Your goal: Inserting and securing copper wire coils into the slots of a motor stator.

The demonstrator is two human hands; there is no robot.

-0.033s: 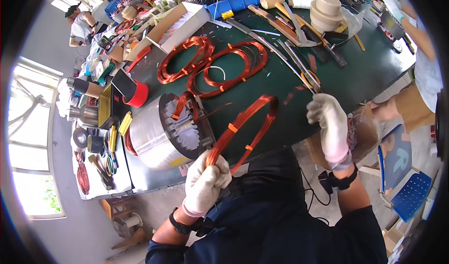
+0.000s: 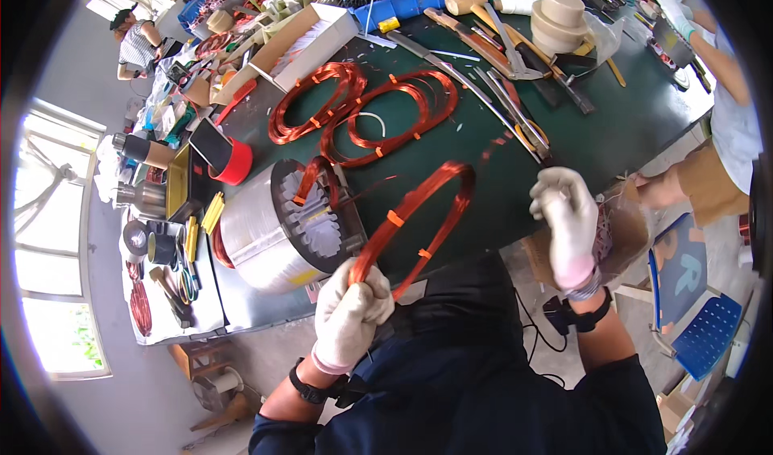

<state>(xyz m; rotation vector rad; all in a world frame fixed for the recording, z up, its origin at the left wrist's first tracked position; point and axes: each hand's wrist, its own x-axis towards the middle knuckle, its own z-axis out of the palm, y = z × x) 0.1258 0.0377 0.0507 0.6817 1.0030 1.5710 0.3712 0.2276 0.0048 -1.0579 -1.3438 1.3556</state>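
A bundle of copper wire (image 2: 408, 207), bent into a long loop and tied with orange tape, is held up in front of me. My gloved left hand (image 2: 351, 310) is closed around its lower end. Left of it lies a motor stator (image 2: 262, 228), a silver cylinder with white slot liners and a copper coil (image 2: 312, 183) sticking out of its open end. My gloved right hand (image 2: 566, 213) is raised beyond the table's near edge, fingers loosely curled and nothing visible in them. Small blurred reddish pieces (image 2: 498, 142) show near it, by the scissors (image 2: 531, 137).
Two tied copper coils (image 2: 390, 145) lie behind the stator on the dark green table (image 2: 475, 237). Hammers, metal rods and beige round blocks (image 2: 560, 20) sit at the back. A phone leans in a red holder (image 2: 233, 163). Another person (image 2: 737, 133) stands at the right, near a blue chair (image 2: 707, 338).
The reddish pieces have shifted up and left. My right hand has dropped very slightly. The copper loop stays in my left hand, and the whole view has shifted a little.
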